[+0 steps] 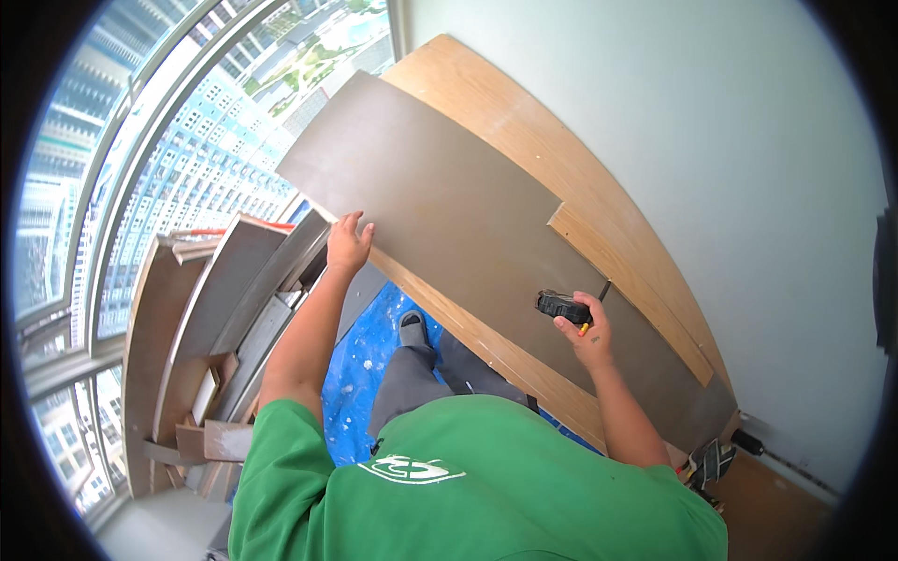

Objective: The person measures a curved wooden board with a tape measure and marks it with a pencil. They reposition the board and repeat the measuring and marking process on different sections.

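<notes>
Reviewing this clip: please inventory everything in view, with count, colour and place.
Tape measure: one, black, in the right hand
Pencil-like stick: apparently one, partly yellow, same hand
Large panel: one, grey-brown, across the middle
Light-wood boards: several, tan, around the panel
Stacked boards: uncounted, mostly grey-brown, left
Sheet: one, blue, floor
Window: one, multi-paned, pale frame, left
Wall: one, pale, right
Black-handled item: one, lower right, unclear clutter beside it
Shirt: one, green
Trousers: one pair, grey
Footwear: one visible, grey
Hands: two, bare; left hand at the panel's near edge
</notes>
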Available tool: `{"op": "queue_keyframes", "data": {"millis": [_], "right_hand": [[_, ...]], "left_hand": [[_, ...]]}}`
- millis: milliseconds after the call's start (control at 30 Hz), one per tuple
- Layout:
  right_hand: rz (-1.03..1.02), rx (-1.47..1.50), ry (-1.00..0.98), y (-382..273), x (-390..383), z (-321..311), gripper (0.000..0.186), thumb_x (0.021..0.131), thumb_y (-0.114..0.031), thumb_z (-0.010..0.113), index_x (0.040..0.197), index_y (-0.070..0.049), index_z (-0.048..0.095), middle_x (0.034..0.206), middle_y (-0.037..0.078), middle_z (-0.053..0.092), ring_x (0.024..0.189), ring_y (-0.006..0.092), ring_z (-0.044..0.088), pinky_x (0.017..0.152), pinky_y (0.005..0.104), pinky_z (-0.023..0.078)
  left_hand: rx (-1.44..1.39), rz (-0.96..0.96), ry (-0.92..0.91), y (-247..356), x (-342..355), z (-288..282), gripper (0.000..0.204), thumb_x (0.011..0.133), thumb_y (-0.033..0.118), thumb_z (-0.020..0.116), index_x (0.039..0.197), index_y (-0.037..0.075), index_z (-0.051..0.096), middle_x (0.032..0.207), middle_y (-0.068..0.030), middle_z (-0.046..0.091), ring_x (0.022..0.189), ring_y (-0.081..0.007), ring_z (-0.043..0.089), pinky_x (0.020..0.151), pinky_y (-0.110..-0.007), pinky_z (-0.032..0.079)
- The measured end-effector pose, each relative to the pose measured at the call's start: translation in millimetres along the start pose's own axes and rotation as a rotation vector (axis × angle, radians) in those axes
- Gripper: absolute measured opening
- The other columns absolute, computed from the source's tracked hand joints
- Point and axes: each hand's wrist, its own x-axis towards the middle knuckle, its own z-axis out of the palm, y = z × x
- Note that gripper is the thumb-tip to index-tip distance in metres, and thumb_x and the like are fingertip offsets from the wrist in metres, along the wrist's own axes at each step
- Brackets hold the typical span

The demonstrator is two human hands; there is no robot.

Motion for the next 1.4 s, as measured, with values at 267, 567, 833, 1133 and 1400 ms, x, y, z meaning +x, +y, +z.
{"op": "queue_keyframes", "data": {"millis": [267,567,833,1133,1400], "right_hand": [[0.146,0.02,0.2,69.1,-35.2,-45.8,0.06,0.08,-0.025,0.093,0.126,-0.002,0.062,0.121,0.013,0.067,0.109,0.0235,0.066,0.098,0.0361,0.053],[0.407,-0.057,0.311,59.2,-45.4,-46.2,0.057,0.08,-0.025,0.094,0.121,-0.003,0.061,0.125,0.014,0.066,0.113,0.0243,0.066,0.099,0.0356,0.053],[0.55,-0.083,0.474,42.4,-53.2,-20.9,0.059,0.08,-0.033,0.092,0.121,-0.004,0.061,0.111,0.012,0.069,0.101,0.027,0.069,0.091,0.0363,0.055],[0.471,-0.072,0.44,40.9,-40.7,-28.8,0.057,0.08,-0.021,0.093,0.124,-0.003,0.061,0.127,0.013,0.066,0.111,0.0203,0.065,0.098,0.0341,0.052],[0.462,-0.101,0.404,47.9,-47.2,-32.3,0.055,0.083,-0.014,0.087,0.128,-0.002,0.06,0.137,0.017,0.062,0.125,0.0275,0.06,0.109,0.0397,0.047]], "left_hand": [[0.217,0.119,0.056,-19.8,196.7,7.9,0.053,0.097,0.048,0.068,0.132,0.008,0.067,0.133,-0.0212,0.066,0.125,-0.0399,0.06,0.109,-0.048,0.046],[0.554,-0.157,0.038,-155.5,396.1,-33.8,0.112,0.086,0.082,0.061,0.15,-0.009,0.048,0.153,-0.0287,0.051,0.144,-0.0432,0.047,0.12,-0.046,0.037],[0.05,-0.211,-0.094,-146.0,436.6,18.4,0.115,0.081,0.076,0.074,0.141,-0.018,0.048,0.131,-0.0267,0.065,0.118,-0.0344,0.063,0.105,-0.039,0.048],[-0.06,0.033,0.033,-64.9,438.0,63.5,0.084,0.089,0.048,0.084,0.135,-0.015,0.052,0.13,-0.0246,0.064,0.116,-0.0278,0.062,0.103,-0.039,0.05],[0.057,0.115,0.075,24.5,443.5,79.5,0.103,0.08,0.062,0.084,0.144,-0.011,0.05,0.148,-0.0314,0.052,0.141,-0.0441,0.046,0.119,-0.046,0.036]]}}
